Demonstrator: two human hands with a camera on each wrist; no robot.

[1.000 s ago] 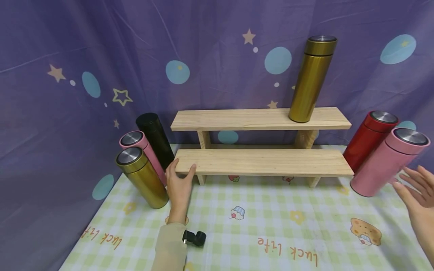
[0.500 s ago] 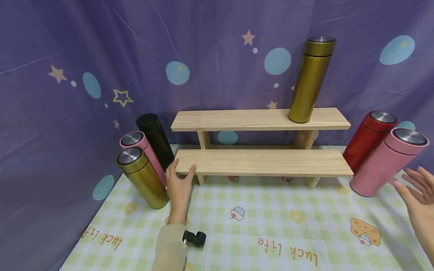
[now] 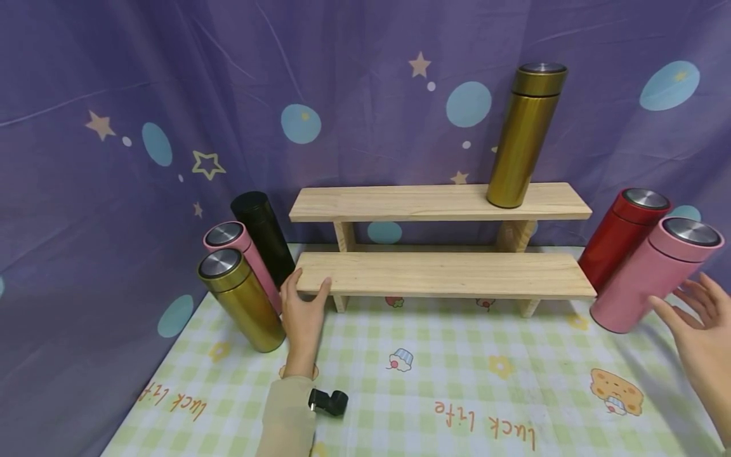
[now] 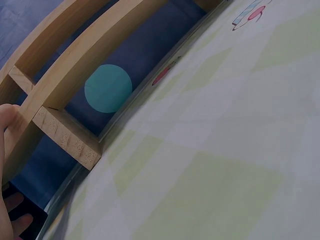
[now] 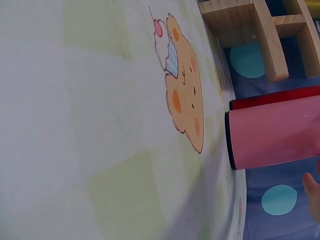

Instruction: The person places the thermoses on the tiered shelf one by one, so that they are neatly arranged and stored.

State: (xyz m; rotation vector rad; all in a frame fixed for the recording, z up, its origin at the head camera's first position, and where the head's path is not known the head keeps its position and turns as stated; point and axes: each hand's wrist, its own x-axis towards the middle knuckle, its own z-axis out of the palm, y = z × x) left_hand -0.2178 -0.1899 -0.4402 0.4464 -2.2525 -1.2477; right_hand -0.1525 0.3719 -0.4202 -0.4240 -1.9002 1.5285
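A two-tier wooden shelf point(image 3: 445, 274) stands at the back of the table. My left hand point(image 3: 302, 317) grips the left front corner of its lower board, thumb point(image 4: 7, 116) at the front edge and fingers round the end. Just left of that hand stand a short gold thermos point(image 3: 245, 304), a pink thermos point(image 3: 248, 251) and a black thermos point(image 3: 263, 235). On the right, a larger pink thermos point(image 3: 645, 279) stands upright in front of a red thermos point(image 3: 619, 241). My right hand point(image 3: 705, 330) is beside the larger pink thermos, fingers spread, thumb tip overlapping its lower side in the head view.
A tall gold thermos point(image 3: 525, 139) stands toward the right end of the upper board point(image 3: 388, 202). A green-and-white checked cloth point(image 3: 445, 374) with printed pictures covers the table. Behind hangs a purple curtain point(image 3: 365, 70) with stars and blue ovals.
My right hand has moved left toward the larger pink thermos, its thumb now overlapping it. My left hand has stayed on the shelf corner.
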